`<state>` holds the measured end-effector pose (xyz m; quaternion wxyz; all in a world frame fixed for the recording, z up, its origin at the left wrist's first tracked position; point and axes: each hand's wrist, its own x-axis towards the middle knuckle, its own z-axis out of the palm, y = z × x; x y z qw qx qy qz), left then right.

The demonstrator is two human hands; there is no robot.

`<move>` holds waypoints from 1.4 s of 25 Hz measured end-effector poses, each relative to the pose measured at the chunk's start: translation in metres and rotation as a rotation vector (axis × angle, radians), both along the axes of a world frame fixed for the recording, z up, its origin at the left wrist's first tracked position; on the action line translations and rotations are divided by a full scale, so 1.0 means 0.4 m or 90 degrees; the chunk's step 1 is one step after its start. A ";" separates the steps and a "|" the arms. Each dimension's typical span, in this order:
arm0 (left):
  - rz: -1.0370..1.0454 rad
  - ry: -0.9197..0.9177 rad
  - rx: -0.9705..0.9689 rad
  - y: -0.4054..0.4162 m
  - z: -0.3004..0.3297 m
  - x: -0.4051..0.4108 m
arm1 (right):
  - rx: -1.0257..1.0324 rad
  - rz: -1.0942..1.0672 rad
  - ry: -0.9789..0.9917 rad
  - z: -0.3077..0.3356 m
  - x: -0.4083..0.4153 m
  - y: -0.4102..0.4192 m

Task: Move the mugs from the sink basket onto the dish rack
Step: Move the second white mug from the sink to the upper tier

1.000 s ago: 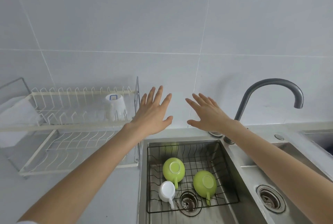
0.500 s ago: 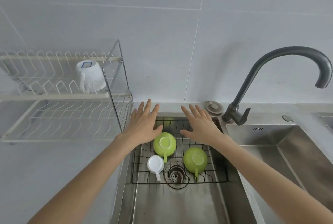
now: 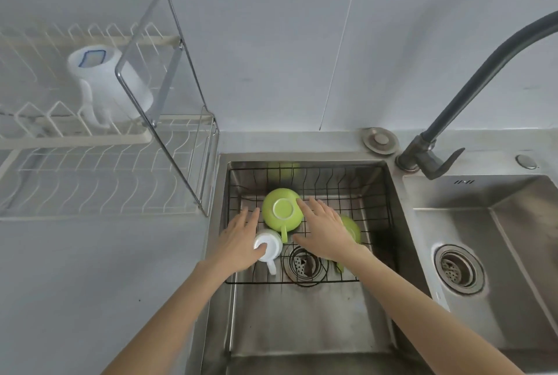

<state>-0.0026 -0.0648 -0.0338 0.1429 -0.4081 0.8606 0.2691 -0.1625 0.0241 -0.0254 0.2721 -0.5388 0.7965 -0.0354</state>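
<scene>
A black wire sink basket (image 3: 374, 193) sits in the left sink bowl. Three mugs lie upside down in it. The far green mug (image 3: 282, 211) shows fully. A small white mug (image 3: 268, 246) lies at the front left. A second green mug (image 3: 351, 228) is mostly hidden under my right hand. My left hand (image 3: 240, 239) hovers flat, fingers apart, with its thumb at the white mug's base. My right hand (image 3: 324, 231) is spread open, its fingertips at the far green mug's edge. A white mug (image 3: 102, 79) with a blue label lies on the upper tier of the white dish rack (image 3: 90, 181).
The dish rack's metal end frame (image 3: 169, 79) rises beside the sink's left edge. A dark curved faucet (image 3: 471, 82) stands behind the divider between the two bowls. A drain (image 3: 303, 263) shows under the basket, and the right bowl (image 3: 489, 254) has its own drain.
Both hands dropped from in front of the wall down into the basket, over the mugs. The view tilted down and closer to the sink. No mug has moved.
</scene>
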 end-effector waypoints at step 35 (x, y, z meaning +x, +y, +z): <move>0.050 0.191 0.061 0.047 -0.159 0.019 | 0.049 -0.205 -0.364 -0.168 0.056 0.004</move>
